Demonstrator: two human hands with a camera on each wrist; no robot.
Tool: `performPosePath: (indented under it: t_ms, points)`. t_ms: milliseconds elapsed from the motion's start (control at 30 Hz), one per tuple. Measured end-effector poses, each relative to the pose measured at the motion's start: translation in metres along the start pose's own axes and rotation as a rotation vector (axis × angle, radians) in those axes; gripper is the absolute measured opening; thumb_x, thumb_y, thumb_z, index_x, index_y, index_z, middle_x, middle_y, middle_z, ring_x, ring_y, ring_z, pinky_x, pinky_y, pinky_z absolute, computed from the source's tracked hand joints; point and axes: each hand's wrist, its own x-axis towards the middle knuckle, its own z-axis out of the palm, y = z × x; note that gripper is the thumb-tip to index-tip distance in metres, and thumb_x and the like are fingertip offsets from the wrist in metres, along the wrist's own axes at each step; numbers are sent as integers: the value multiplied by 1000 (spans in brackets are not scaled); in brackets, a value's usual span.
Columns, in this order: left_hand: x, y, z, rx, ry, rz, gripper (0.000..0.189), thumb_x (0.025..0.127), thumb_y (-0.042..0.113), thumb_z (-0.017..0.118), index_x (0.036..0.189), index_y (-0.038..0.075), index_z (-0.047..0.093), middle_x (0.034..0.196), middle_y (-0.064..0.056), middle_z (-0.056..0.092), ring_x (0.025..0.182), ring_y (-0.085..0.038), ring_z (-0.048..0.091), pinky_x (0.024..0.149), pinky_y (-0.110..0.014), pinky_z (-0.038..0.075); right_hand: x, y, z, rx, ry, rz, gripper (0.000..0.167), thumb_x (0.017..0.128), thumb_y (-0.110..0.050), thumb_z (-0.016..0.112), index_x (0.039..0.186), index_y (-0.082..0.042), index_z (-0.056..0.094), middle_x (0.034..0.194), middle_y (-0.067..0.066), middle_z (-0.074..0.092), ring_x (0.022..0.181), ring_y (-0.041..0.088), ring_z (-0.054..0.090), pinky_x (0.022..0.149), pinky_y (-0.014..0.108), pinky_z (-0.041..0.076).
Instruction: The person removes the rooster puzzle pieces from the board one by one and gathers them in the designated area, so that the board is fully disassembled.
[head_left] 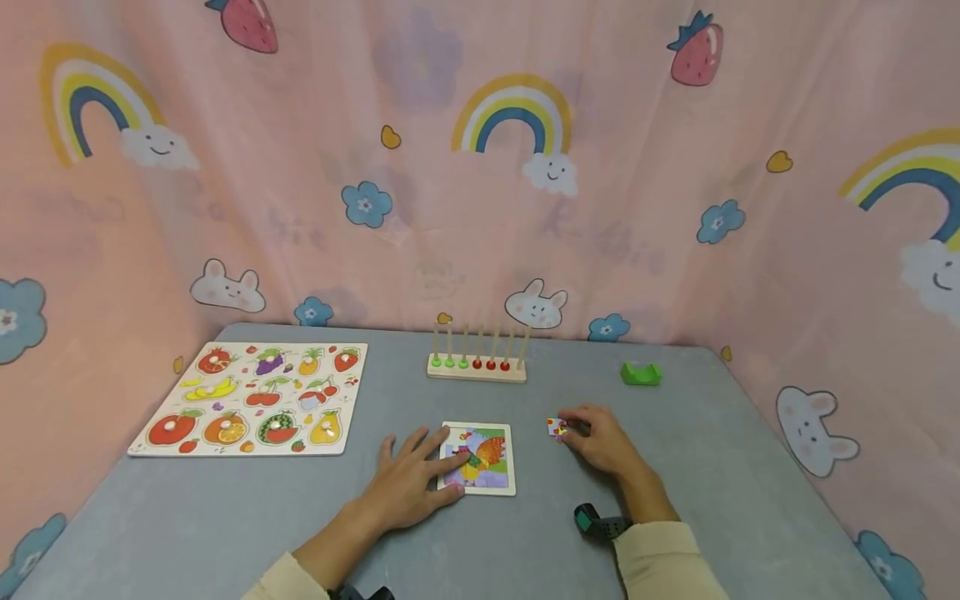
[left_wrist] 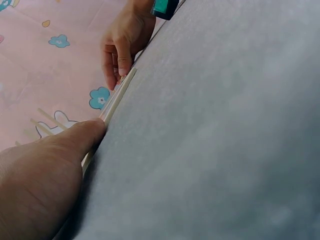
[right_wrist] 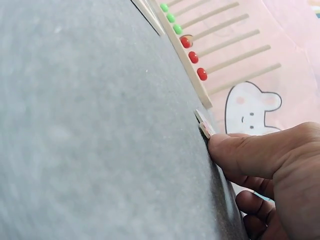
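A small square picture puzzle in a pale wooden frame (head_left: 513, 467) lies mid-table, showing a colourful bird-like figure. My left hand (head_left: 408, 483) rests on its left side with fingers spread, one fingertip over the picture. In the left wrist view the left thumb (left_wrist: 90, 131) lies along the frame's edge. To the right of the frame, my right hand (head_left: 606, 446) pinches a small printed puzzle piece (head_left: 553, 427) between thumb and fingers. The right wrist view shows this piece (right_wrist: 205, 127) low over the grey table, partly hidden by the thumb.
A fruit knob puzzle board (head_left: 251, 400) lies at the left. Behind the small puzzle stands a wooden peg rack (head_left: 476, 373) with green and red beads. A green curved block (head_left: 641, 374) sits at the back right. A pink printed curtain (head_left: 420, 250) hangs behind the table.
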Motion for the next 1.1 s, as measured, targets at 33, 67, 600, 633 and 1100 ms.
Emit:
performPosePath:
  t_ms: [33,67,600,633,1100]
  points:
    - [0,0,0,1,1,1,52,92,58,54,137,34,56,152,-6,35,137,-37,28,98,-72,9,0,0,-1,-3,-3,1,26,81,2,72,106,6,69,99,12,66,94,32,60,87,52,45]
    - [0,0,0,1,0,1,52,92,58,54,138,34,56,152,-6,35,137,-37,28,98,-72,9,0,0,-1,-5,-4,9,26,81,2,72,106,6,69,100,12,66,95,33,60,87,52,44]
    - [1,0,-2,13,-10,2,53,91,59,52,138,34,55,152,-5,35,137,-37,27,97,-73,10,7,-34,-25,27,25,55,37,87,-5,68,123,3,62,111,20,62,106,37,51,91,59,39]
    - [1,0,-2,13,-7,3,53,91,59,53,138,34,56,152,-5,36,137,-37,28,97,-73,11,8,-38,-28,24,38,35,37,87,-7,69,123,2,63,110,19,62,106,38,51,90,59,38]
    - [1,2,-2,11,-4,-3,52,91,59,53,136,34,57,151,-5,37,137,-37,28,97,-72,10,16,-106,-45,52,160,-80,34,85,-13,73,116,-2,67,111,11,61,110,30,45,89,57,37]
